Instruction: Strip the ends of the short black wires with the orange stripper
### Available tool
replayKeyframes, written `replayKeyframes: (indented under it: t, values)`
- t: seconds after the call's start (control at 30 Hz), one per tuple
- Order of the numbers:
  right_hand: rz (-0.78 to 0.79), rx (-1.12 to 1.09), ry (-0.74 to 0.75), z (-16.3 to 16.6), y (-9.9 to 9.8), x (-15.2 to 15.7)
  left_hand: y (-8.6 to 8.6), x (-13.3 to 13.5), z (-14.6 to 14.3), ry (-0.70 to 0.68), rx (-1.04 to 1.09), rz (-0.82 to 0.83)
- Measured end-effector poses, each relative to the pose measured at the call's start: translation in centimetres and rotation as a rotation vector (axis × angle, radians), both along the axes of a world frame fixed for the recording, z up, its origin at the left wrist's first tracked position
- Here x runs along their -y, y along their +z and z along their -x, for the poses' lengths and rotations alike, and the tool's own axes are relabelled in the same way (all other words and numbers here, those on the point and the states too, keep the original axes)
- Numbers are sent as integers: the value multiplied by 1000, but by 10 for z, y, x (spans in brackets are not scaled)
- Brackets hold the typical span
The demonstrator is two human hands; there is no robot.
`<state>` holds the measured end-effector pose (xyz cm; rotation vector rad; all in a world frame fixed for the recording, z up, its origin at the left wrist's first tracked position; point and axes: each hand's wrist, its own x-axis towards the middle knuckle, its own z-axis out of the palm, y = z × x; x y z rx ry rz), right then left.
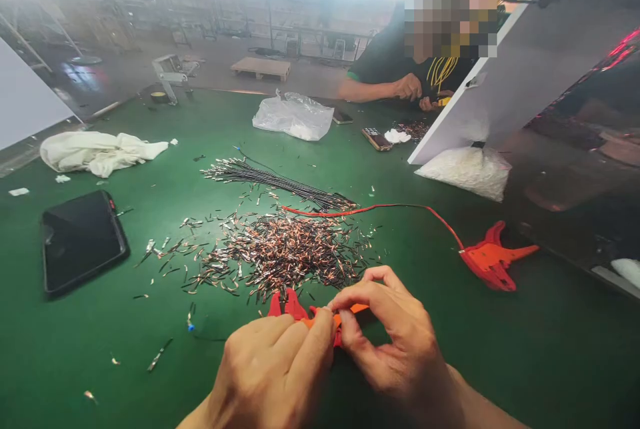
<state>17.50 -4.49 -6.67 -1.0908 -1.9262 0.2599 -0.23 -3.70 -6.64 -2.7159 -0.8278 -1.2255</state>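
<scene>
My left hand [280,365] is closed, its thumb and forefinger meeting the fingertips of my right hand [393,329]. The right hand is pinched, with thumb and forefinger together. Whatever is between the fingertips is too small and covered to name. Right under the fingers is a red and orange plastic tool [290,305], partly hidden; I cannot tell whether either hand grips it. Just beyond lies a heap of short wire offcuts [290,252] with copper and black bits. Behind the heap is a bundle of black wires [275,182] with metal terminals at the left ends.
An orange-red plastic clamp [495,257] with a red wire [400,205] lies at the right. A black phone [84,242] and a white cloth [97,152] are at the left. A plastic bag [293,115] and a white panel [470,75] stand farther back, near a co-worker [385,55].
</scene>
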Motion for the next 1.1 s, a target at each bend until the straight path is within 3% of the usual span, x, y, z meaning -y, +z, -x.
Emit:
replayKeyframes:
  t: [0.13,0.33,0.4,0.5,0.63,0.7,0.8,1.0,1.1]
  values:
    - [4,43,33,-11,3,-5,-1,-1,5,33,-7,-22]
    - [398,390,130,-39,10,-3,7,-19,24,259,0,-115]
    - [360,379,119,-44,11,-1,11,-23,29,320,27,-131]
    - [292,-42,72,-49,18,-3,15,-25,31,378,20,-148]
    - [698,-856,170,-57,34,-14,10,-23,32,375,-28,-148]
    - [893,-1146,194,-59,36,-21,5,-23,34,360,-47,-141]
    - [1010,-1446,225,-57,32,-28,-1,-26,41,364,-115,-105]
    - [943,-1531,261,-55,15,-29,-5,-39,59,211,-233,-14]
    - [839,-1264,246,-56,11,-20,-4,-37,56,219,-192,-110]
